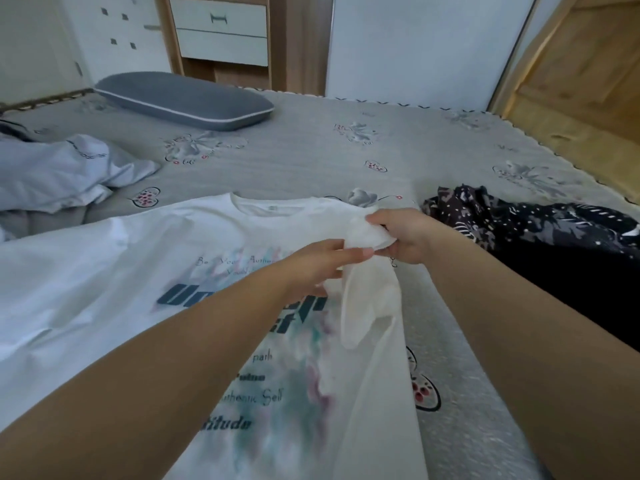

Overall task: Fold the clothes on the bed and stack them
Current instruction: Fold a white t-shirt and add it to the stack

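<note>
- I stand at the foot of a bed (pixel 311 157) with a grey flowered cover, a white drawer unit (pixel 221 29) behind it at twelve o'clock and a wooden door (pixel 571 81) at two o'clock.
- At ten o'clock a pale blue garment (pixel 59 171) lies crumpled, waiting its turn; a grey pillow (pixel 183 98) rests beyond it at eleven.
- The white T-shirt (pixel 104 271) lies print-up before me, spread flat so I can fold it.
- My left hand (pixel 318 263) reaches across the chest, fingers nearly straight, thumb and fingertips pinching the bunched sleeve (pixel 367 237).
- My right hand (pixel 405 233) curls round the same sleeve at one o'clock, lifting it, I judge, to turn it inward.
- A dark patterned garment (pixel 519 220) sits heaped at three o'clock, unfolded.
</note>
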